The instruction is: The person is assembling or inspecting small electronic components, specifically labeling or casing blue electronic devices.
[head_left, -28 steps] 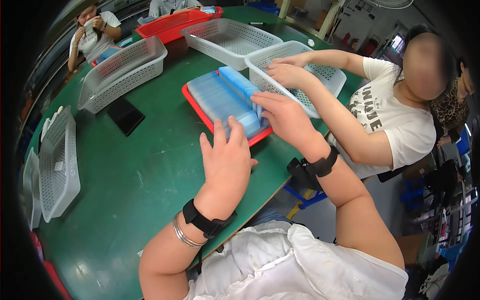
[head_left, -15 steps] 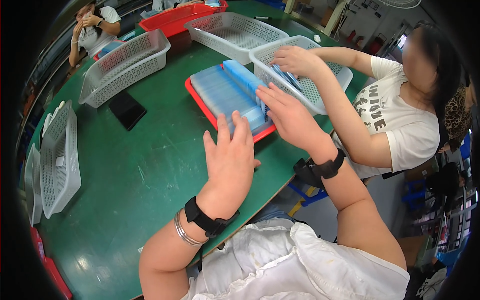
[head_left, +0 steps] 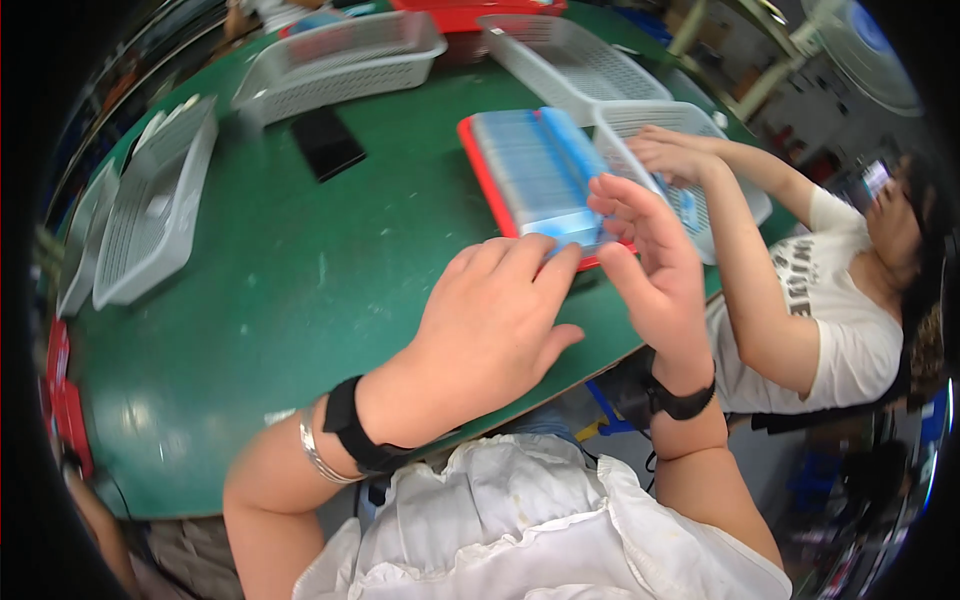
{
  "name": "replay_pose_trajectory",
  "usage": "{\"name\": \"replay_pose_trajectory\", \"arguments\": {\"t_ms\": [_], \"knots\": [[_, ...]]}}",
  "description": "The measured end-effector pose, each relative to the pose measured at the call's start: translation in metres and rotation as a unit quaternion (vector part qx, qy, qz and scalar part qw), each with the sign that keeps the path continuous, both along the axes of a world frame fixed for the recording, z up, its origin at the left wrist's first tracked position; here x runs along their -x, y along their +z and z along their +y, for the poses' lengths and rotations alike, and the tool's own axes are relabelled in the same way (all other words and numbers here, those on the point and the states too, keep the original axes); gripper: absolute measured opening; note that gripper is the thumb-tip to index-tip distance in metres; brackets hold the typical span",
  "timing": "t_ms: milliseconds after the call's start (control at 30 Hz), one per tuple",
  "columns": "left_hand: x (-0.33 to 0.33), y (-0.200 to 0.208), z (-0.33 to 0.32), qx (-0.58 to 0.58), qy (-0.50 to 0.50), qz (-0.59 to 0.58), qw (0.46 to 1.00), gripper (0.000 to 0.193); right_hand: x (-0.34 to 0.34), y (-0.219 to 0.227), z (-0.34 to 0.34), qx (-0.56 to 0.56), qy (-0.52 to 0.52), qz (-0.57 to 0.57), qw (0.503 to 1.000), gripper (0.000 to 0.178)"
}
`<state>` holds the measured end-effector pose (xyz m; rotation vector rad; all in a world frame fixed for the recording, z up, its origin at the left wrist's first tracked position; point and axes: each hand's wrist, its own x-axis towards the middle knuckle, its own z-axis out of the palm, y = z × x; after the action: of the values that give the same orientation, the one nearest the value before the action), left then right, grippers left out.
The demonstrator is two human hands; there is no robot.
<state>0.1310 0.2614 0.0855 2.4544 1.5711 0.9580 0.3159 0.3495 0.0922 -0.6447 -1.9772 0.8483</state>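
Note:
A red tray (head_left: 482,180) on the table holds tightly packed rows of thin, flat blue-and-white packets (head_left: 525,165). My left hand (head_left: 485,320) is at the tray's near edge, palm down with fingers stretched out; its fingertips overlap the near end of the packets, and I cannot tell whether they touch. By the tray's near right corner, my right hand (head_left: 660,270) is raised with the thumb apart and fingers slightly bent. Nothing shows in either hand.
Right of the tray, a co-worker's hand (head_left: 670,155) reaches into a white perforated basket (head_left: 735,215) with blue packets. Other white baskets (head_left: 345,75) line the far and left sides of the green table (head_left: 300,300). A black phone (head_left: 328,145) lies back left.
The whole view has swung, shifting the table's things rightward. My right hand has come away from the packets and turned, showing its thumb. My left hand has swung to point rightward.

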Motion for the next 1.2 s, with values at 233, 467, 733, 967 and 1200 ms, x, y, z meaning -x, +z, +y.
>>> {"name": "replay_pose_trajectory", "arguments": {"t_ms": [233, 467, 733, 967, 1200], "knots": [[0.067, 0.021, -0.036, 0.154, 0.080, -0.436, 0.883, 0.035, 0.079, 0.007, -0.037, 0.227, 0.300, 0.171, 0.911, 0.042], [0.103, -0.032, -0.056, 0.229, 0.143, -0.686, 0.676, 0.027, 0.160, -0.057, -0.039, 0.510, 0.263, 0.146, 0.806, 0.026], [0.106, -0.064, -0.051, 0.157, 0.236, -0.603, 0.745, 0.024, 0.178, -0.085, -0.037, 0.496, 0.246, 0.125, 0.823, 0.028], [0.102, -0.068, -0.052, 0.146, 0.230, -0.550, 0.789, 0.025, 0.175, -0.086, -0.034, 0.502, 0.266, 0.111, 0.815, 0.036], [0.105, -0.064, -0.059, 0.159, 0.190, -0.571, 0.783, 0.026, 0.173, -0.081, -0.034, 0.541, 0.293, 0.110, 0.781, 0.043]]}}
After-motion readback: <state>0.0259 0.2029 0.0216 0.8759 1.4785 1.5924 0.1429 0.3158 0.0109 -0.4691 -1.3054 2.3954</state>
